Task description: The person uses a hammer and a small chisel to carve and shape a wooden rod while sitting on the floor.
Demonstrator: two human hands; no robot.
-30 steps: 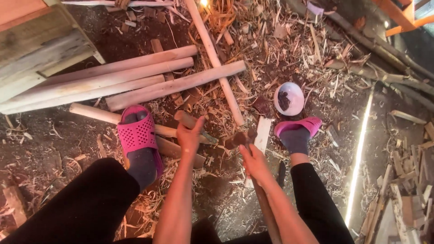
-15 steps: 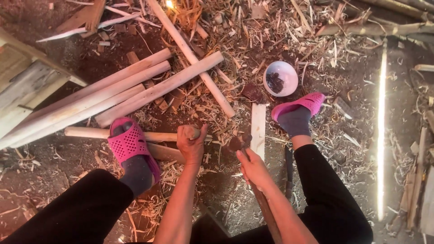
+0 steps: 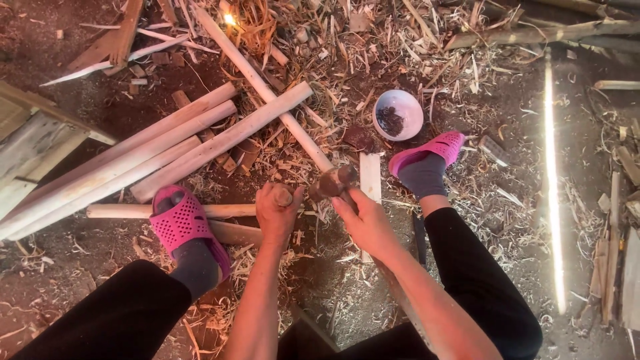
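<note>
Head view shows our left hand [image 3: 279,212] closed around the end of a wooden stick [image 3: 143,211] lying under the pink slipper [image 3: 189,227], our right hand [image 3: 363,223] gripping a hammer [image 3: 333,181] beside it, with several peeled poles [image 3: 167,143] already stacked.

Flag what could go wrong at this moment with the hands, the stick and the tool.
The left hand grips the stick end right beside the tool in the right hand, so a slip might hit the fingers. The stick is pinned only under a pink slipper and could roll. Loose shavings might shift underfoot.
</note>
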